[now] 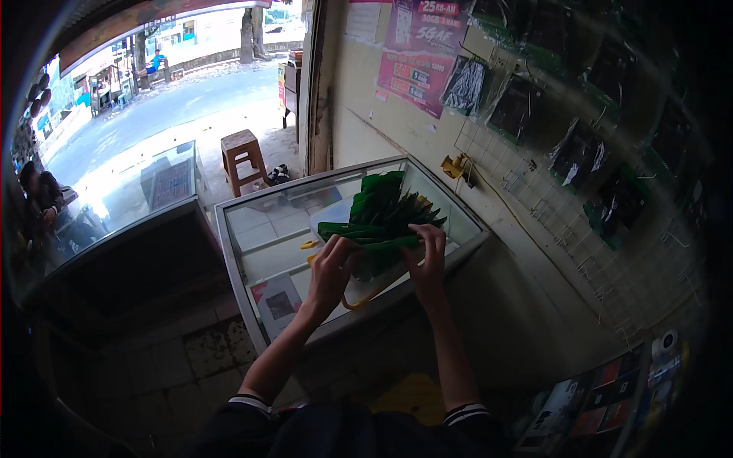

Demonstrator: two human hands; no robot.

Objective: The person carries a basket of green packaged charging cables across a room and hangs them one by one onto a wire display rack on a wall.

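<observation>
My left hand (331, 273) and my right hand (426, 257) grip opposite ends of a dark green flat packet (381, 244), thumbs below and fingers above. Just beyond it, a fanned pile of green packets (378, 197) lies in a translucent plastic container on the glass display case (236, 286). The container's yellow handle (362, 303) curves out between my hands, on the near side. What the packets hold is too dark to tell.
A second glass case (123, 226) stands at left, with a person (43, 192) beyond it. A brown plastic stool (243, 160) is behind the cases. Packaged goods (515, 109) hang on the wire rack at right. A card with a printed code (278, 303) lies near my left forearm.
</observation>
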